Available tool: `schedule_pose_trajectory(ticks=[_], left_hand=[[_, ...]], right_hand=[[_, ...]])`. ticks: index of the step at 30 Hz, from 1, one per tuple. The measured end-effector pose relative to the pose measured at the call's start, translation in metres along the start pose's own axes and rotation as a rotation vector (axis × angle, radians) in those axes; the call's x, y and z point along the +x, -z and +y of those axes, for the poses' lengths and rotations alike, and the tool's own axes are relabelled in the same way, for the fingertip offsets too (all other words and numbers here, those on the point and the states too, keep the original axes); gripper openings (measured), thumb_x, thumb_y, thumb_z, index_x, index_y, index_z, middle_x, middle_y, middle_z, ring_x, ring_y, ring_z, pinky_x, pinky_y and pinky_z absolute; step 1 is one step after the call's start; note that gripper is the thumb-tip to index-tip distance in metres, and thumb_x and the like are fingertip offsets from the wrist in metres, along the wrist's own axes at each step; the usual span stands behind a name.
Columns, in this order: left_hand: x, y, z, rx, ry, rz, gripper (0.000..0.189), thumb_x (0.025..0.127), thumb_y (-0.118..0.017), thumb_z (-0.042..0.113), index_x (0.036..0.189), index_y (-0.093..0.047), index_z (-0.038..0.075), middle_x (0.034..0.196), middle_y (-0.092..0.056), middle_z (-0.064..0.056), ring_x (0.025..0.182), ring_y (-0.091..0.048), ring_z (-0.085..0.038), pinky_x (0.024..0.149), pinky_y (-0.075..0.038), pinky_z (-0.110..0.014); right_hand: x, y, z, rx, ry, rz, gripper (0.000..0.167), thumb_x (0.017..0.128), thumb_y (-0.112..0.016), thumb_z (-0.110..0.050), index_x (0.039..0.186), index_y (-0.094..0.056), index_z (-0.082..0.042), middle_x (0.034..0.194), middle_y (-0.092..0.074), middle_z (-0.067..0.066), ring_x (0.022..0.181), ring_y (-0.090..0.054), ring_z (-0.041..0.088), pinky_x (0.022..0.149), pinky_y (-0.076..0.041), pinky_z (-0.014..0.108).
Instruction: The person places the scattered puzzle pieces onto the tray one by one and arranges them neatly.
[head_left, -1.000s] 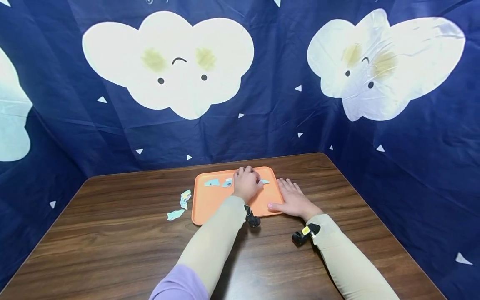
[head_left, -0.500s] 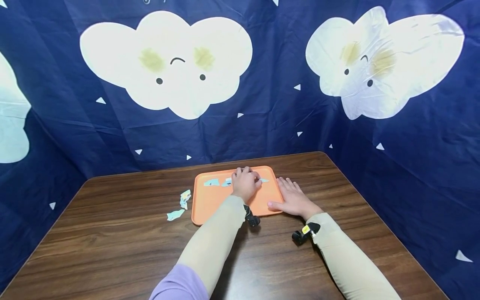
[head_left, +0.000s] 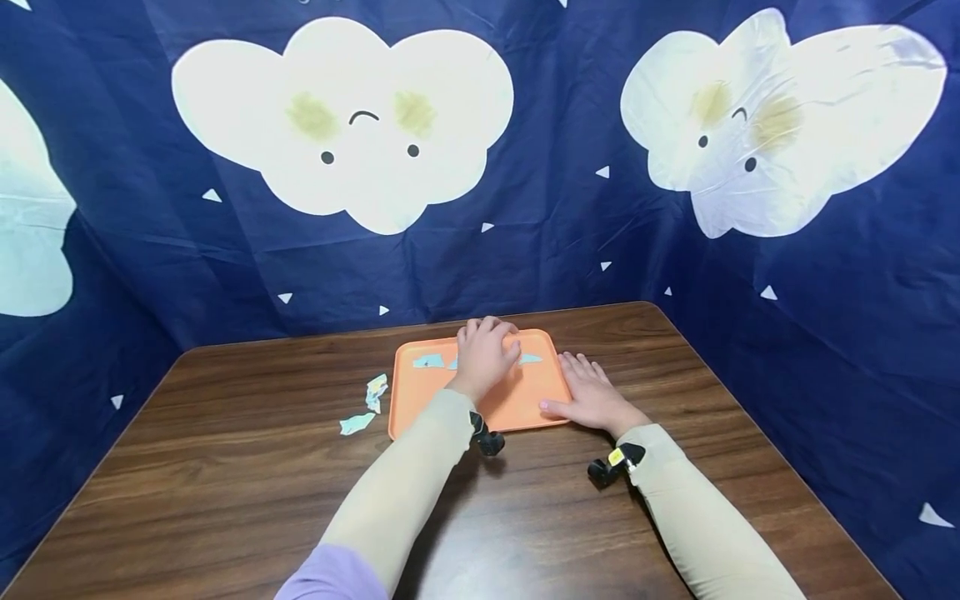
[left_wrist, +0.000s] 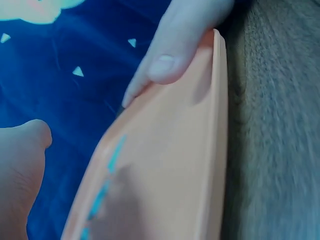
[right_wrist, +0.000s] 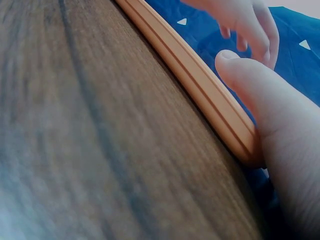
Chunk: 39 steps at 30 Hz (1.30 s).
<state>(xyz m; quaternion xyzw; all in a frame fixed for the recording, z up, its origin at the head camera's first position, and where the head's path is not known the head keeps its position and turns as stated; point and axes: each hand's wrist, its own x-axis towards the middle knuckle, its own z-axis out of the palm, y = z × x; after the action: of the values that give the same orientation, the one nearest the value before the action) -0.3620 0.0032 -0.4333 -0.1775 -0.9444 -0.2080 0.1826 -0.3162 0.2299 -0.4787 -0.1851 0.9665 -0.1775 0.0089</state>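
An orange tray [head_left: 408,404] lies on the table, with torn light-blue paper pieces in a row along its far side. The leftmost piece [head_left: 428,361] and the rightmost piece [head_left: 529,358] show. Between them, my left hand [head_left: 483,360] hovers over the tray and partly hides the row. In the right wrist view its fingers [right_wrist: 260,42] hang loosely bent, with nothing visible in them. My right hand [head_left: 592,396] rests along the tray's right edge, fingers extended. Its thumb [left_wrist: 167,67] lies over the near right part of the rim.
Left of the tray, two more torn paper pieces lie on the wooden table [head_left: 225,483]: a patterned one [head_left: 376,392] and a pale blue-green one [head_left: 356,423]. A dark blue curtain [head_left: 450,271] with white clouds hangs behind the table.
My left hand has lifted a little and shifted left, now covering most of the second paper piece. The right hand stays at the tray's edge. The head view has shifted slightly.
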Motion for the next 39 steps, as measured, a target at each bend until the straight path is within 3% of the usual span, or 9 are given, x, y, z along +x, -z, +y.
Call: schedule_pose_trajectory(ticks=[8, 17, 23, 33, 39], left_hand=[[-0.016, 0.027, -0.019, -0.053, -0.013, 0.031, 0.028, 0.097, -0.062, 0.036, 0.12, -0.071, 0.022, 0.126, -0.061, 0.0, 0.117, -0.045, -0.028, 0.107, -0.028, -0.054], [-0.043, 0.05, -0.059, -0.082, -0.011, 0.13, 0.027, 0.095, -0.062, 0.031, 0.118, -0.071, 0.02, 0.123, -0.063, -0.001, 0.115, -0.049, -0.029, 0.105, -0.031, -0.052], [-0.064, 0.065, -0.083, -0.083, 0.001, 0.162, 0.03, 0.094, -0.062, 0.032, 0.12, -0.07, 0.018, 0.125, -0.063, -0.004, 0.118, -0.049, -0.032, 0.106, -0.03, -0.057], [-0.092, 0.075, -0.124, -0.1, 0.103, 0.192, 0.031, 0.094, -0.063, 0.03, 0.119, -0.07, 0.014, 0.126, -0.064, -0.008, 0.115, -0.05, -0.037, 0.101, -0.032, -0.061], [-0.101, 0.077, -0.145, -0.108, 0.18, 0.156, 0.031, 0.093, -0.062, 0.029, 0.118, -0.071, 0.013, 0.127, -0.064, -0.009, 0.118, -0.049, -0.039, 0.101, -0.032, -0.062]], right_hand=[[-0.001, 0.0, 0.0, 0.01, 0.007, 0.001, 0.111, 0.088, -0.05, -0.076, 0.16, -0.015, 0.001, 0.166, -0.016, 0.022, 0.153, -0.01, 0.042, 0.121, -0.006, 0.057], [-0.003, 0.002, 0.0, 0.016, 0.005, 0.0, 0.111, 0.088, -0.053, -0.074, 0.16, -0.014, 0.001, 0.166, -0.015, 0.022, 0.153, -0.009, 0.042, 0.121, -0.006, 0.058], [-0.002, 0.001, 0.0, 0.015, 0.006, 0.004, 0.112, 0.088, -0.053, -0.075, 0.16, -0.015, 0.001, 0.166, -0.016, 0.022, 0.153, -0.01, 0.042, 0.121, -0.006, 0.058], [-0.002, 0.002, -0.002, 0.028, 0.006, 0.004, 0.112, 0.088, -0.053, -0.075, 0.16, -0.015, 0.002, 0.166, -0.016, 0.022, 0.153, -0.01, 0.042, 0.121, -0.006, 0.058], [-0.002, 0.001, 0.0, 0.022, 0.007, 0.006, 0.111, 0.088, -0.053, -0.075, 0.16, -0.016, 0.002, 0.166, -0.016, 0.022, 0.153, -0.01, 0.043, 0.121, -0.007, 0.059]])
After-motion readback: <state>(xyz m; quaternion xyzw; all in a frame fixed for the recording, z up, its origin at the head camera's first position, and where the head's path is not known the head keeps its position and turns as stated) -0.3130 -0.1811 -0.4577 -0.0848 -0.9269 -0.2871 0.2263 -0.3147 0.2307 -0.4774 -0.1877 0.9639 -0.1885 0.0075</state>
